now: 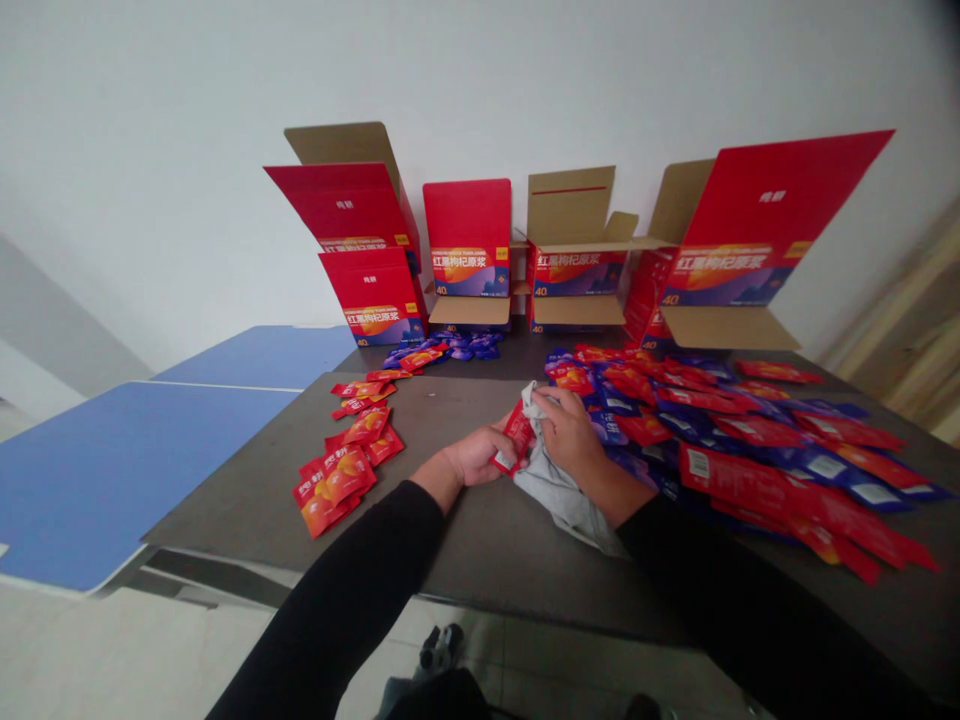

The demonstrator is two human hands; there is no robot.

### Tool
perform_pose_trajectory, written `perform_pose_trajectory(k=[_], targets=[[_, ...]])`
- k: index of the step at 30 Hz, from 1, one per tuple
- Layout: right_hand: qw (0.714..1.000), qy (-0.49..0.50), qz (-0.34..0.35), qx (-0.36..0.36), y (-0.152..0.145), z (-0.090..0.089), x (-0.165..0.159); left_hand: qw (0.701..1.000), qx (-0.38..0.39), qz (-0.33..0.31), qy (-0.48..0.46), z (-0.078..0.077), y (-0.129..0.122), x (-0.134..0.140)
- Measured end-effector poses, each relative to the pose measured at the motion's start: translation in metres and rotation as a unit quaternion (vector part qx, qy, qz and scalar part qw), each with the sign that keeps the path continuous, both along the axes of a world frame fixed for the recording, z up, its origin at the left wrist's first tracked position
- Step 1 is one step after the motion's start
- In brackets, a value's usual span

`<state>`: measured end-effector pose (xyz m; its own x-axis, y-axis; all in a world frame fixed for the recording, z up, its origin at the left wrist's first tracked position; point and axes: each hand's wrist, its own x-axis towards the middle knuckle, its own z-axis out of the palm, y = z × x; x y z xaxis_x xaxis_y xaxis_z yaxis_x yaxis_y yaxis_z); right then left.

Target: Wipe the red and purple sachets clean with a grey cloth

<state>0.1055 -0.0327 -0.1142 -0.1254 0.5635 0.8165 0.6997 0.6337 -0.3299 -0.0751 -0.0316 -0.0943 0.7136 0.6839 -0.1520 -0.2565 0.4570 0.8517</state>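
Near the middle of the dark table, my left hand [480, 455] grips a red sachet [516, 438] by its lower left end. My right hand [571, 430] pinches a grey cloth [559, 490] against the upper end of that sachet, and the rest of the cloth droops onto the table. Right of my hands spreads a large heap of red and purple sachets [697, 400], some with white labels facing up. On the left lies a line of overlapping red sachets [349, 470], and behind it sits a small pile of purple sachets [469, 346].
Along the wall stand red and purple cartons with raised flaps: a stacked pair [375, 300] at left, two [466, 255] [577, 270] in the middle, a larger one [735, 260] at right. A blue table [150, 470] adjoins on the left.
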Motion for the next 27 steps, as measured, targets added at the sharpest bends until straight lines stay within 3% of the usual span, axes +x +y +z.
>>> perform_pose_trajectory(k=[13,17,22,27], targets=[[0.998,0.044,-0.041,-0.021,0.012,-0.006,0.012,0.999,-0.028,-0.015,-0.024,0.002,0.001,-0.005],[0.997,0.058,-0.044,-0.034,0.012,-0.007,0.014,0.996,-0.042,0.050,-0.062,0.010,0.006,-0.005],[0.997,0.066,-0.021,-0.044,0.010,-0.007,0.013,0.970,-0.113,0.149,-0.155,0.016,0.018,-0.008],[0.996,0.067,-0.020,-0.046,0.009,-0.006,0.012,0.958,-0.103,0.216,-0.160,0.015,0.022,-0.008]])
